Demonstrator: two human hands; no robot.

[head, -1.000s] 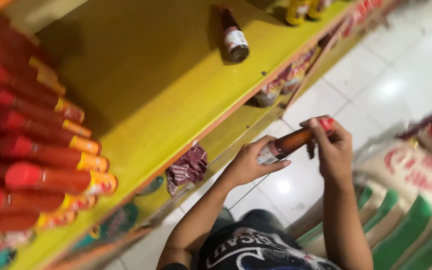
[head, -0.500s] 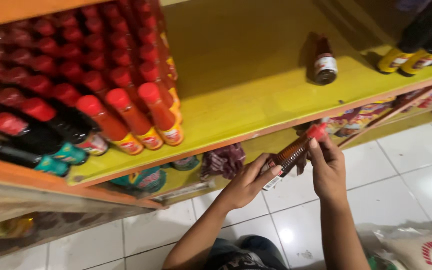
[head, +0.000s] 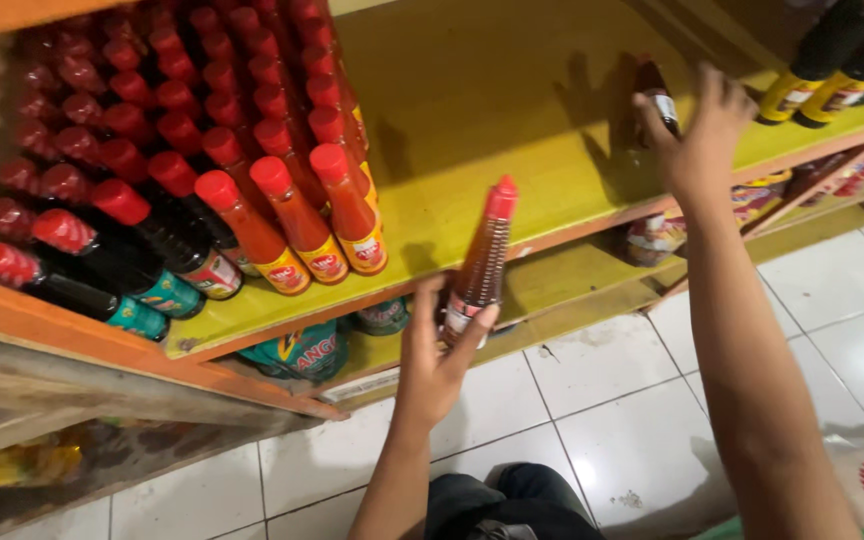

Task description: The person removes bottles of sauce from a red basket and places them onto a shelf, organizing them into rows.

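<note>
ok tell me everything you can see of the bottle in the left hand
The bottle is slim and tall, with a red pointed cap, a clear body showing reddish-brown sauce, and a label band near its base. It looks like plastic. It stands almost upright, cap up, in front of the yellow shelf edge, apart from the rows of red-capped bottles. The left hand holds its lower end, thumb and fingers around the label; nothing else touches it.

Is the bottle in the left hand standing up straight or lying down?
Nearly upright. The left hand grips the sauce bottle by its base, red cap on top, leaning slightly right.
</note>
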